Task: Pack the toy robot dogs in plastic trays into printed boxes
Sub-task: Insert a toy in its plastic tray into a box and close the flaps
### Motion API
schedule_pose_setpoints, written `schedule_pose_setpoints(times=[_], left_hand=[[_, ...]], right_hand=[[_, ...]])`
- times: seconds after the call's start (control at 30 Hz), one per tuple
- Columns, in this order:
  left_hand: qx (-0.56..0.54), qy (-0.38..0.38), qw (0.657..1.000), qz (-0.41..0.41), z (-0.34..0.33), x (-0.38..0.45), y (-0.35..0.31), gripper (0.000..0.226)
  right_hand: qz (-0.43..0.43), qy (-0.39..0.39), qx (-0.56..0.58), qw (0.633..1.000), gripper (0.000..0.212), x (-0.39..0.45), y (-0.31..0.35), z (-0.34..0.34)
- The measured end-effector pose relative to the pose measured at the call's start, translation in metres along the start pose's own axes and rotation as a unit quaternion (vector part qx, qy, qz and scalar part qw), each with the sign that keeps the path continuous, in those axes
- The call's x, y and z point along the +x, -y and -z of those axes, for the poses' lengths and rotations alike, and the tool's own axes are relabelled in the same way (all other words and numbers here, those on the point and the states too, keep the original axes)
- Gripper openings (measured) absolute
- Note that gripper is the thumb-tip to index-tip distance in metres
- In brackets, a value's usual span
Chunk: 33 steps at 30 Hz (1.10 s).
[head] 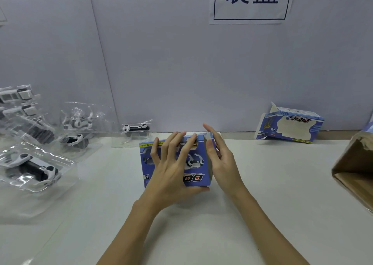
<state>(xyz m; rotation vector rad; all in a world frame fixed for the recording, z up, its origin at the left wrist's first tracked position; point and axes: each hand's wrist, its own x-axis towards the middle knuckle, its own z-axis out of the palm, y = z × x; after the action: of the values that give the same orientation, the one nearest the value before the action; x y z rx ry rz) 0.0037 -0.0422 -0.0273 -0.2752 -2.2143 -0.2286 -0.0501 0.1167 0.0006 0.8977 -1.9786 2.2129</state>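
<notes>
The blue printed box (177, 161) lay at the centre of the table (262, 184), a toy dog showing through its window, so the step in hand looked like closing a loaded box. The left hand (171, 170) lay spread over its face, fingers reaching the far edge and thumb under the near edge; the right hand (219, 153) stood flat and straight-fingered against the end flap at 3 o'clock. Next, the flap probably needed tucking squarely without crushing the card. Trayed dogs (30, 167) waited at 9 o'clock, an empty box (288, 127) at 2 o'clock, a cardboard carton (355, 170) at 3 o'clock.
</notes>
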Motion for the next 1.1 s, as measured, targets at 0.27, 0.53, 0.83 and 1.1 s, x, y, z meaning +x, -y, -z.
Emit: schedule_pose_setpoints(times=[0.27,0.53,0.83,1.1], left_hand=[[0.033,-0.056,0.998,0.005,-0.001,0.002,-0.006,0.112],[0.052,-0.064,0.997,0.006,-0.001,0.001,-0.01,0.11],[0.059,-0.066,0.996,0.004,-0.006,0.002,-0.017,0.105],[-0.001,-0.062,0.998,0.009,0.007,0.006,-0.01,0.097]], right_hand=[[0.02,0.006,-0.047,0.999,0.052,-0.002,0.003,-0.005],[0.042,0.03,-0.063,0.997,0.05,-0.004,-0.003,-0.007],[0.02,0.085,-0.015,0.996,0.055,-0.009,-0.006,-0.009],[-0.02,0.091,0.088,0.992,0.057,-0.008,-0.004,-0.003]])
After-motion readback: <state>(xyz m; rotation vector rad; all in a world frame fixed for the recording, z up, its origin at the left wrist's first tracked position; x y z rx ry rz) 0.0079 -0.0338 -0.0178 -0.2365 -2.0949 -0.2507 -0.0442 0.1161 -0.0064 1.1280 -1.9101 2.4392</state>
